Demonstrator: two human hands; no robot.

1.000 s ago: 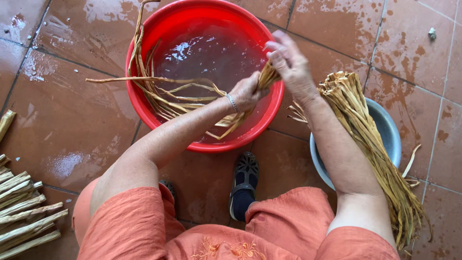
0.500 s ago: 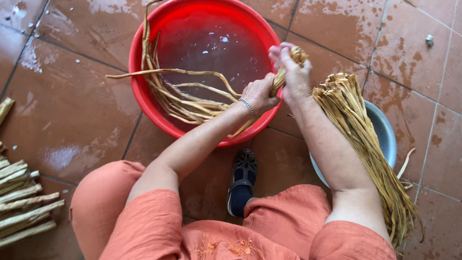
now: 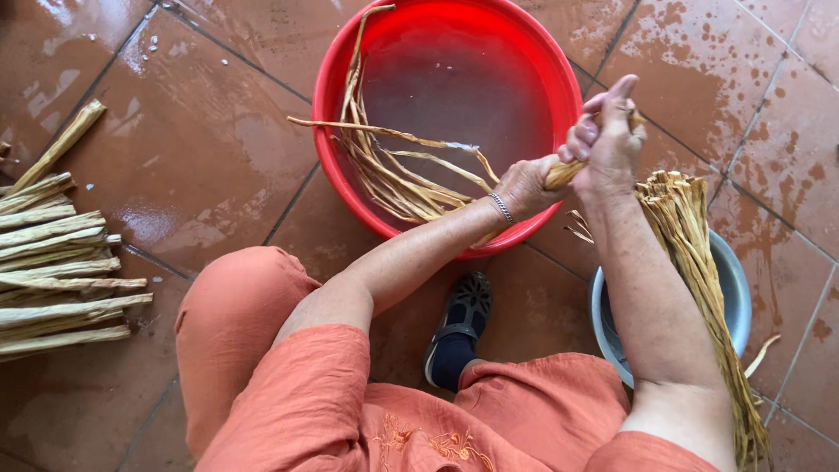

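Head view looks straight down on a wet floor (image 3: 192, 166) of brown tiles, the largest thing in sight, with open tile showing between the basin and the stack at the left edge. A red basin (image 3: 341, 61) holding water sits at top centre, its far rim cut by the top edge of the picture and its near rim just ahead of the person's knees. Pale split stalks (image 3: 61, 271) lie stacked on the floor at the left edge, well apart from the basin. At the lower right a grey bowl (image 3: 738, 288) stands just beside the basin, and a bundle of dry fibre strips (image 3: 699, 271) lies across it, reaching down to the bottom edge. Inside the basin, wet fibre strips (image 3: 384, 175) trail from the left rim through the water toward the near right rim. There the left hand (image 3: 524, 185) is closed around the gathered end of those wet strips, fingers wrapped tight. The right hand (image 3: 607, 144) sits just above it over the rim, fingers curled around the same end, touching the left hand. A dark sandal (image 3: 459, 328) shows between the knees.
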